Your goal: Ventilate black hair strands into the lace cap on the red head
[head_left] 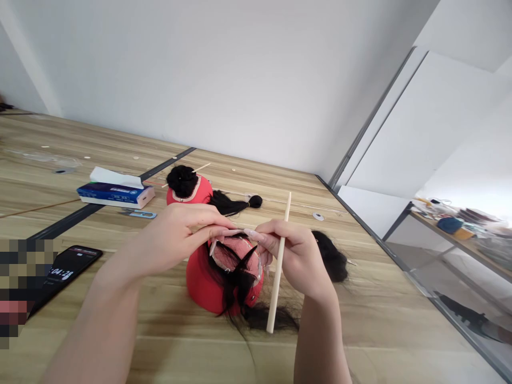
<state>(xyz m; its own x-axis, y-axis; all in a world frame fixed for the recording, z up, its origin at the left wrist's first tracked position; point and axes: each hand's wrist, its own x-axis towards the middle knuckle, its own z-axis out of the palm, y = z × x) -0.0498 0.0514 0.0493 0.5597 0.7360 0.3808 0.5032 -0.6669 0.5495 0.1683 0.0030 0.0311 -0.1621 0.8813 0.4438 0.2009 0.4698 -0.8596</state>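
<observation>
Both hands work at the 12 o'clock edge of a mesh wig cap (242,247), which sits on the nearer red head form (202,285). The left hand (186,229) has its thumb and fingers drawn together at that edge, though what lies between their tips is hidden. The right hand (298,256) grasps a pale, smooth wooden stick (277,277) among its fingers, while its thumb and forefinger meet the left fingertips. This looks like fine adjustment of the edge; a further move there would call for steady fingertips and the stick held away from loose strands. Straight black hair (236,288) crosses the netting, spilling wispily towards 4 o'clock. From the rounded form, a second red head form (205,191) with a coiled black bun (182,181) sits at 11, a tied hair bundle (228,202) at 12, a dark hairpiece (333,261) at 3, a phone (72,266) at 9, and a glossy tissue box (114,196) and blue-handled thread snips (142,214) at 10, all on the wood-grain table (172,341).
</observation>
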